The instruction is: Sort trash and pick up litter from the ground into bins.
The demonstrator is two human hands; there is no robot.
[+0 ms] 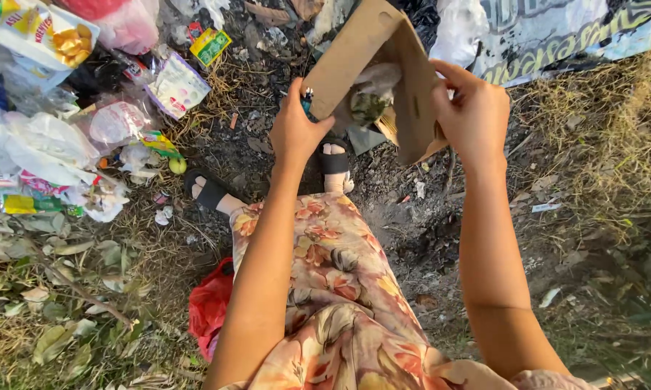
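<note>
floral skirt [340,303], black strap sandals [334,162], bare arms

Bare dark soil [426,231] forms the ground, edged with dry grass [614,144] on the right and fallen leaves [58,339] at lower left. Litter lies heaped at upper left — white plastic bags [40,144], a snack packet [44,36] and small wrappers [177,87]. A red bag [208,307] rests on the ground near the leaves — a printed sheet [556,36] lies along the top right.

I see the left hand [294,133] and right hand [477,115] gripping a brown cardboard box [369,58], tilted open over littered ground [412,224]; a red bag [208,307] lies beside the floral skirt [325,289].
</note>
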